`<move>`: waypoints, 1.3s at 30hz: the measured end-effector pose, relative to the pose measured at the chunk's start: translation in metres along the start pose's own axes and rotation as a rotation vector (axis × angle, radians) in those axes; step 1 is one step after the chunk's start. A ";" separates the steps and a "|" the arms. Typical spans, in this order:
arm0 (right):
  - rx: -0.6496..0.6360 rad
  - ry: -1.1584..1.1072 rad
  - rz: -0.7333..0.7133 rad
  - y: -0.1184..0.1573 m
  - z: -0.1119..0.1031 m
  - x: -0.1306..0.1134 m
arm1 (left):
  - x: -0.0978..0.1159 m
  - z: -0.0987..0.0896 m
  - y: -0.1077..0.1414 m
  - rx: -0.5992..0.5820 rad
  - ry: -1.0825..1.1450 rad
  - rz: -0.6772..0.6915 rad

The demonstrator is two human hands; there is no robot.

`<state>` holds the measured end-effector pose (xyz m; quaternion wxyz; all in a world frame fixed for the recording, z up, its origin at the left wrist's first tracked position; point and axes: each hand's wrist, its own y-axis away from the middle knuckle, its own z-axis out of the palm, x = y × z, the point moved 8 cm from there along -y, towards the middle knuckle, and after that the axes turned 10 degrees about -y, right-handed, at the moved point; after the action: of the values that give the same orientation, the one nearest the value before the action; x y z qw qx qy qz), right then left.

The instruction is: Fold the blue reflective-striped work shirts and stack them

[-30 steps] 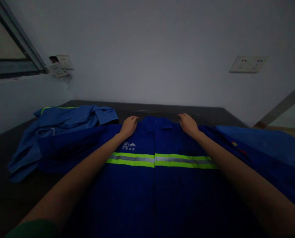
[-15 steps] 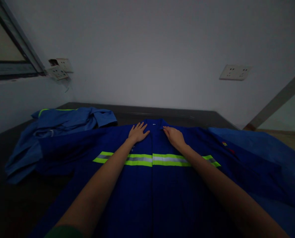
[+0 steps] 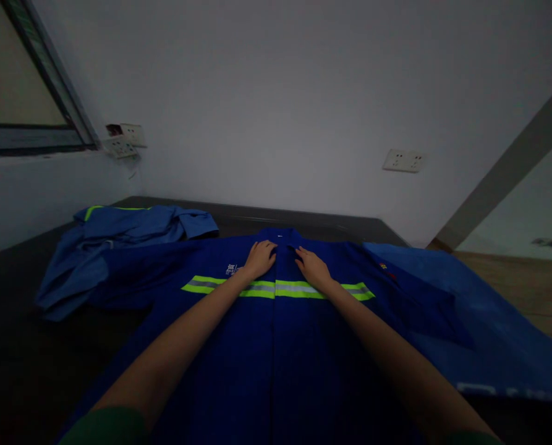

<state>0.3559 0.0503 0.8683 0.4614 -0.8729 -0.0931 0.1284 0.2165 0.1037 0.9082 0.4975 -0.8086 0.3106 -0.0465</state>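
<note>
A dark blue jacket (image 3: 238, 334) lies front up, its sleeves spread to both sides, with a yellow-green and silver reflective band across the chest. My left hand (image 3: 259, 259) rests on the chest just left of the front opening, below the collar (image 3: 280, 233), fingers a little apart and holding nothing. On the other side of the opening, my right hand (image 3: 313, 268) lies on the cloth near the collar's right tip, its fingers loosely spread. White lettering shows beside my left wrist.
A crumpled lighter blue garment (image 3: 131, 228) lies at the left, partly beside the jacket's sleeve. Blue cloth (image 3: 479, 315) spreads at the right. Behind the dark table (image 3: 350, 224) stands a wall with sockets (image 3: 403, 161).
The view has shifted. My left hand has moved in beside the front opening, uncovering more lettering. My right hand has let go of the collar tip and its fingers have loosened.
</note>
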 end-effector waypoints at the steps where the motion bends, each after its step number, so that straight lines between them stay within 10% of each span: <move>1: -0.033 0.005 0.014 0.003 0.006 0.000 | 0.009 0.000 0.000 -0.006 0.022 0.002; 13: -0.046 0.011 0.026 0.013 0.026 0.002 | 0.011 0.046 -0.083 -0.231 0.210 -0.328; 22: 0.034 -0.037 0.037 0.010 0.022 0.007 | 0.018 0.053 -0.104 -0.150 0.352 -0.142; 33: -0.036 0.052 0.002 0.010 0.032 0.007 | 0.044 -0.022 -0.001 0.095 0.076 0.154; 39: 0.061 0.057 -0.034 0.008 0.023 0.006 | -0.045 -0.074 0.121 -0.063 -0.212 0.025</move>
<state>0.3548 0.0657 0.8485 0.4926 -0.8600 -0.0906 0.0982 0.0968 0.0330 0.8545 0.5024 -0.8204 0.2675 0.0551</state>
